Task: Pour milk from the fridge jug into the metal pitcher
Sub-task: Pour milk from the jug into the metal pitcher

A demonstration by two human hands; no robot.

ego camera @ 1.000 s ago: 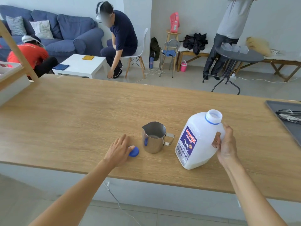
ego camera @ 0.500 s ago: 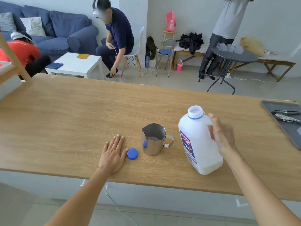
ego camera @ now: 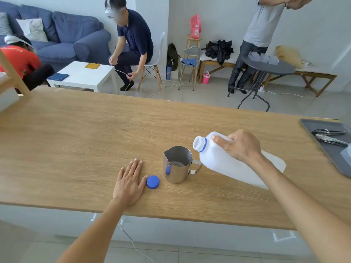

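The cap's off and we're right at the tipping point! The right hand (ego camera: 241, 147) is wrapped around the handle side of the white milk jug (ego camera: 224, 164), fingers curled tight over it, and the jug is lifted and tilted hard to the left, its open blue-ringed mouth hanging just above and to the right of the metal pitcher (ego camera: 178, 164). No stream of milk shows between mouth and rim, so by the look of it the pour itself is not yet under way. The pitcher stands upright on the wooden counter (ego camera: 76, 139), handle turned right toward the jug; whether there's anything in the bottom is hard to say from here. The blue cap (ego camera: 153, 182) lies on the counter just left of the pitcher, and the left hand (ego camera: 130, 184) rests flat beside it, fingers straight, thumb nearly touching it, holding nothing. Opening done, jug in position; what's left is bringing the mouth over the rim, pouring, and setting the jug down.
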